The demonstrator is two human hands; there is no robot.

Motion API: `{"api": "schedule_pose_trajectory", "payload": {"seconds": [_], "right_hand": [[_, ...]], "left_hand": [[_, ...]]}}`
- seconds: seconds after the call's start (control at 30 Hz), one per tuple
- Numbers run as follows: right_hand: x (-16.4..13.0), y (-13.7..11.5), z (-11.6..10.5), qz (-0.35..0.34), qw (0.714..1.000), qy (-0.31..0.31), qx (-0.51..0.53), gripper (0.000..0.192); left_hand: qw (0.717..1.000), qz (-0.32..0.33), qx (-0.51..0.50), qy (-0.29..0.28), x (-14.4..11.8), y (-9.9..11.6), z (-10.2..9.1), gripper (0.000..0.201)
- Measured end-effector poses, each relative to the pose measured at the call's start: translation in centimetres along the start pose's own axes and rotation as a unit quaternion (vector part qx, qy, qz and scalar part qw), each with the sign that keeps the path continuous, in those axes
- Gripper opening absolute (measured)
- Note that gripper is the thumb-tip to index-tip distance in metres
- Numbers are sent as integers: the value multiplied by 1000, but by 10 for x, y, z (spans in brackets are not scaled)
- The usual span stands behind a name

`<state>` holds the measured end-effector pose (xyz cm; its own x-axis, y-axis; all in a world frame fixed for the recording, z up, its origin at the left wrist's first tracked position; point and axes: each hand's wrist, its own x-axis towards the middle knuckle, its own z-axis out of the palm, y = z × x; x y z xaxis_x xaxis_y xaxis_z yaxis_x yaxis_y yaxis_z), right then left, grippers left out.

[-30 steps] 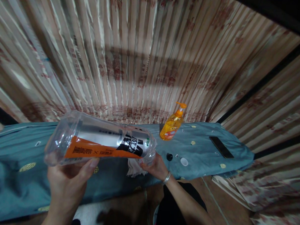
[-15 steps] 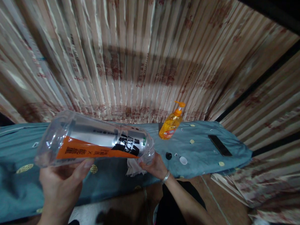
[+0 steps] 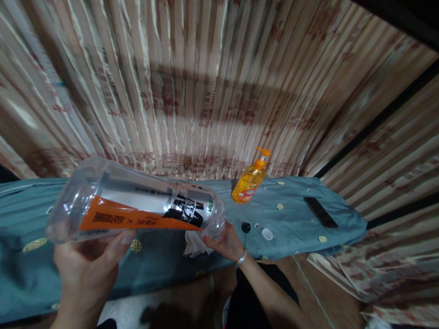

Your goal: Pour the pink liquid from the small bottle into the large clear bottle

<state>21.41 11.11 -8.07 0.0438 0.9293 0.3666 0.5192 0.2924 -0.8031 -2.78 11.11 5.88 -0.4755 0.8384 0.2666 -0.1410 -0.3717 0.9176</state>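
Observation:
A large clear plastic bottle (image 3: 130,202) with a silver and orange label lies sideways in the air, above the teal cloth. Its base end, at the left, rests in my left hand (image 3: 87,265), thumb along the near side. My right hand (image 3: 225,242) is closed around the neck end, so the bottle's mouth is hidden. Liquid inside cannot be made out. Just below the neck, a crumpled white cloth (image 3: 197,244) lies on the teal bedding.
An orange pump bottle (image 3: 248,184) stands behind my right hand. Nearby lie a small black cap (image 3: 246,227) and a white round lid (image 3: 267,234). A dark phone (image 3: 320,212) is farther right on the teal bedding (image 3: 292,245). Patterned curtains (image 3: 208,86) hang behind.
The clear bottle and my left hand have shifted very slightly left. Both hands keep their hold; the other things stay in place.

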Motion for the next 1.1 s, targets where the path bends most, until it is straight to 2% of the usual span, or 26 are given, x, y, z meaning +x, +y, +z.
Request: {"api": "schedule_pose_trajectory", "payload": {"seconds": [0.17,0.43,0.63,0.83,0.97,1.1], "right_hand": [[-1,-2,-2,18,1000,-7,-5,60],[-1,2,-1,-3,1000,-3,-8,66],[0,-1,0,6,1000,-6,-7,64],[0,-3,1,8,1000,-4,-2,58],[1,-3,1,1,1000,-7,-2,46],[1,-4,1,-3,1000,-7,-4,46]], "left_hand": [[1000,14,-13,-14,-1,4,3,57],[1000,7,-7,-3,2,1,2,54],[998,49,1,-29,4,-5,0,46],[1000,3,0,9,3,0,0,51],[1000,5,3,-1,2,1,0,50],[1000,12,10,-2,3,-1,-2,46]]}}
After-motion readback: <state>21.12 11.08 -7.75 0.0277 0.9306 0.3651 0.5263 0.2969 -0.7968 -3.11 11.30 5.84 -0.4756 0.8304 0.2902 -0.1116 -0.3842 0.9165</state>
